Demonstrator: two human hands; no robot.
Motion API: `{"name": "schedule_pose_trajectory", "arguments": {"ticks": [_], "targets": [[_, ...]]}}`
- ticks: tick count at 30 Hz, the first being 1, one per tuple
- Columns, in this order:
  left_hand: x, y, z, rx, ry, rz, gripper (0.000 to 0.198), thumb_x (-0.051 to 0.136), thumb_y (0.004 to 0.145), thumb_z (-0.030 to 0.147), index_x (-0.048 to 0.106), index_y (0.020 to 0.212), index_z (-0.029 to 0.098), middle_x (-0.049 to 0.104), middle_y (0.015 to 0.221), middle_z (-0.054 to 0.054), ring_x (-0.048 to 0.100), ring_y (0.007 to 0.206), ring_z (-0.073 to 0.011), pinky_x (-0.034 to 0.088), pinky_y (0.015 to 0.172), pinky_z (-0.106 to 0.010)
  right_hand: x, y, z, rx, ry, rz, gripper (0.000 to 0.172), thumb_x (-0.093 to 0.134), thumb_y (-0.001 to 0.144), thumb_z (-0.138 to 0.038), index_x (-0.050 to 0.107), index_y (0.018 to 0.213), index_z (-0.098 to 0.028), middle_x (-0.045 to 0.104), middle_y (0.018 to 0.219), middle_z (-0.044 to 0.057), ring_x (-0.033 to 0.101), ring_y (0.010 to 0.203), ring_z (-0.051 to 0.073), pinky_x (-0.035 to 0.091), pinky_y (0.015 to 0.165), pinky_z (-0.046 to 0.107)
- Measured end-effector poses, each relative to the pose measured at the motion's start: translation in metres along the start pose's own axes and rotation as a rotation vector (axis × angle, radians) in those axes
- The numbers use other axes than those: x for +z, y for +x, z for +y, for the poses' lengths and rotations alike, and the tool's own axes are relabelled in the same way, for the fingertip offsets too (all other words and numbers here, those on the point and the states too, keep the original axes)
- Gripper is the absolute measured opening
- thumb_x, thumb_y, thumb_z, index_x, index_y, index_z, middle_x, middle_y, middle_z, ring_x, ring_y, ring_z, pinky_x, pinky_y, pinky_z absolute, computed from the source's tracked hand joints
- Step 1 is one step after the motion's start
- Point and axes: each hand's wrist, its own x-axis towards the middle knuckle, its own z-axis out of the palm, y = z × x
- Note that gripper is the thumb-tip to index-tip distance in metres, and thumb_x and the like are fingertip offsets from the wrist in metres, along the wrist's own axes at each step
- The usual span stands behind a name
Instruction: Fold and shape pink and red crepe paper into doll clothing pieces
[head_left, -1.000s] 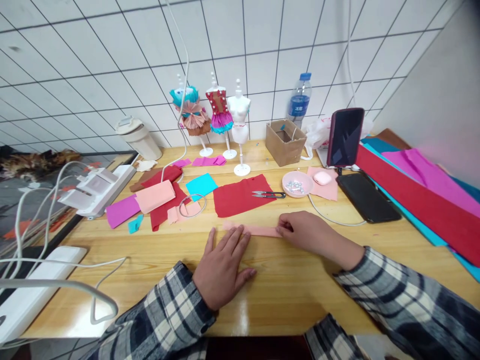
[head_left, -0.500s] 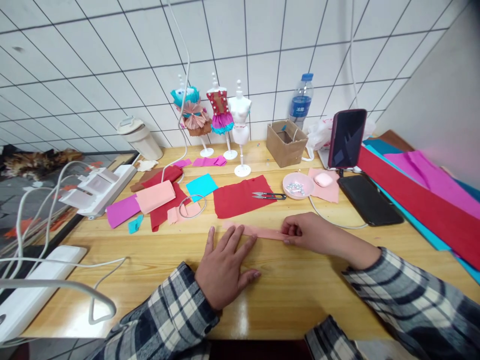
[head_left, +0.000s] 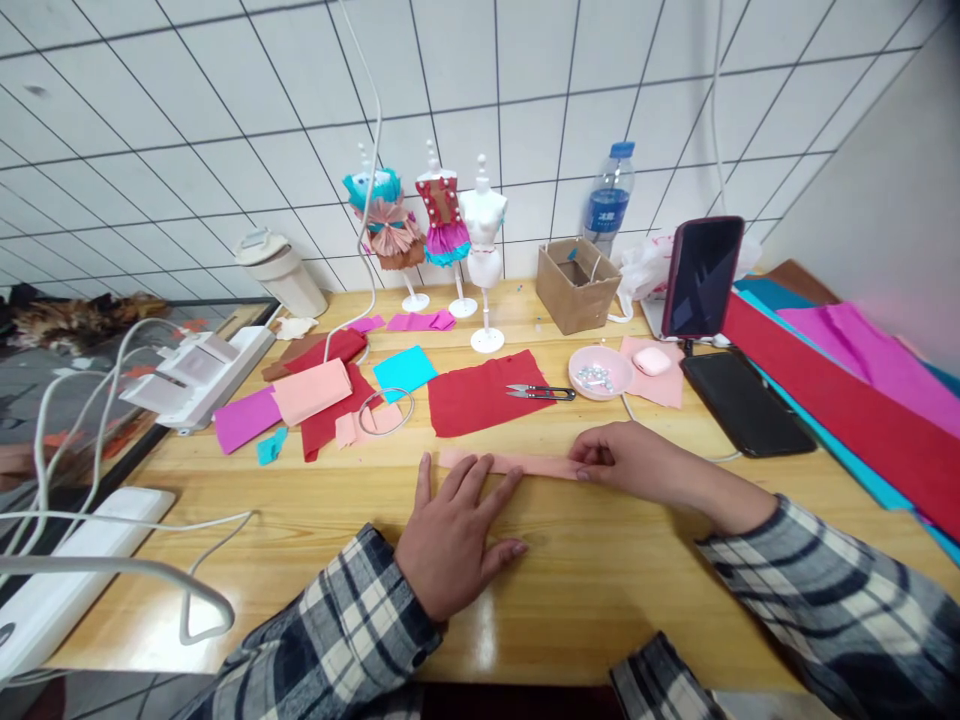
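A narrow peach strip of crepe paper (head_left: 545, 465) lies on the wooden table in front of me. My left hand (head_left: 459, 535) rests flat with fingers spread, their tips pressing on the strip's left part. My right hand (head_left: 626, 458) pinches the strip's right end between thumb and fingers. Just beyond the strip is a red crepe paper piece (head_left: 480, 395), with thread snips (head_left: 541, 392) lying across its right side. A pink bowl (head_left: 600, 372) of small beads stands behind my right hand.
Three small mannequins (head_left: 486, 265) stand by the tiled wall, two dressed in coloured paper. Folded paper pieces (head_left: 311, 392) lie on the left near a power strip (head_left: 199, 380). On the right are a cardboard box (head_left: 577, 290), a propped phone (head_left: 703, 278), a black phone (head_left: 748, 402) and long paper sheets (head_left: 847, 390).
The view shifts slightly. My right hand keeps its pinch on the strip's end and sits marginally further right; my left hand stays spread on the strip.
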Motion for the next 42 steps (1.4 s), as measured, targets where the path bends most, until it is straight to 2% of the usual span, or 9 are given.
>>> {"name": "schedule_pose_trajectory", "arguments": {"ticks": [5, 8, 13, 18, 22, 25, 30, 38, 42], "targets": [[0.003, -0.002, -0.001, -0.006, 0.006, 0.026, 0.065, 0.039, 0.089, 0.065, 0.035, 0.146, 0.034, 0.045, 0.145, -0.011, 0.04, 0.131, -0.0331, 0.002, 0.109, -0.07, -0.003, 0.005, 0.005, 0.007, 0.19, -0.037, 0.026, 0.066, 0.073, -0.034, 0.068, 0.094, -0.017, 0.066, 0.074, 0.002, 0.06, 0.069, 0.016, 0.044, 0.063, 0.026], [0.004, -0.003, -0.003, -0.004, 0.036, 0.062, 0.066, 0.04, 0.087, 0.067, 0.038, 0.145, 0.034, 0.046, 0.145, -0.01, 0.041, 0.13, -0.0338, 0.001, 0.11, -0.068, -0.006, 0.001, 0.002, -0.053, 0.165, -0.013, 0.029, 0.064, 0.074, -0.029, 0.067, 0.1, -0.018, 0.067, 0.081, 0.003, 0.06, 0.07, 0.015, 0.044, 0.063, 0.025], [0.008, -0.004, -0.007, 0.072, 0.117, 0.14, 0.071, 0.043, 0.086, 0.066, 0.037, 0.146, 0.028, 0.039, 0.151, -0.009, 0.036, 0.135, -0.0339, 0.016, 0.114, -0.055, -0.009, -0.009, -0.007, -0.118, 0.031, 0.03, 0.034, 0.057, 0.078, -0.02, 0.065, 0.111, -0.022, 0.068, 0.087, 0.001, 0.057, 0.063, 0.012, 0.042, 0.061, 0.025], [0.007, -0.002, -0.008, 0.118, 0.063, 0.08, 0.073, 0.04, 0.089, 0.063, 0.032, 0.149, 0.02, 0.046, 0.147, -0.009, 0.04, 0.133, -0.0283, 0.025, 0.113, -0.048, 0.003, -0.006, -0.003, -0.066, 0.022, 0.084, 0.043, 0.065, 0.075, -0.028, 0.063, 0.118, -0.023, 0.068, 0.088, 0.001, 0.06, 0.071, 0.015, 0.044, 0.065, 0.026], [0.005, 0.001, -0.006, 0.104, 0.029, 0.009, 0.074, 0.042, 0.089, 0.062, 0.031, 0.148, 0.019, 0.044, 0.148, -0.009, 0.038, 0.134, -0.0286, 0.023, 0.114, -0.049, 0.014, 0.0, 0.0, 0.015, 0.052, 0.17, 0.042, 0.063, 0.08, -0.04, 0.061, 0.117, -0.023, 0.067, 0.085, 0.001, 0.059, 0.068, 0.015, 0.041, 0.061, 0.026], [0.003, 0.002, -0.005, 0.082, 0.012, -0.017, 0.075, 0.043, 0.088, 0.063, 0.031, 0.149, 0.019, 0.043, 0.149, -0.009, 0.038, 0.134, -0.0293, 0.02, 0.115, -0.051, 0.018, 0.003, 0.001, 0.044, 0.06, 0.188, 0.033, 0.06, 0.081, -0.036, 0.06, 0.112, -0.023, 0.066, 0.074, -0.001, 0.06, 0.067, 0.015, 0.039, 0.059, 0.025], [0.004, 0.0, -0.006, 0.067, -0.005, -0.024, 0.074, 0.039, 0.088, 0.066, 0.027, 0.15, 0.027, 0.042, 0.149, -0.009, 0.039, 0.133, -0.031, 0.018, 0.113, -0.059, 0.018, 0.003, 0.001, 0.035, 0.057, 0.19, 0.03, 0.06, 0.08, -0.031, 0.057, 0.109, -0.024, 0.066, 0.073, -0.003, 0.06, 0.067, 0.015, 0.037, 0.058, 0.025], [0.009, -0.002, -0.008, 0.071, 0.007, 0.011, 0.077, 0.042, 0.085, 0.069, 0.022, 0.151, 0.034, 0.042, 0.149, -0.009, 0.04, 0.132, -0.0326, 0.008, 0.113, -0.064, 0.014, 0.003, -0.008, 0.057, -0.026, 0.178, 0.022, 0.06, 0.08, -0.029, 0.058, 0.102, -0.024, 0.064, 0.067, -0.004, 0.058, 0.063, 0.015, 0.034, 0.055, 0.025], [0.013, -0.002, -0.008, 0.085, 0.038, 0.062, 0.073, 0.043, 0.087, 0.064, 0.026, 0.15, 0.03, 0.042, 0.149, -0.008, 0.038, 0.133, -0.0327, 0.011, 0.114, -0.062, 0.011, 0.001, -0.009, 0.021, 0.003, 0.164, 0.028, 0.063, 0.079, -0.03, 0.058, 0.106, -0.024, 0.064, 0.07, -0.004, 0.058, 0.063, 0.014, 0.036, 0.056, 0.024]]}}
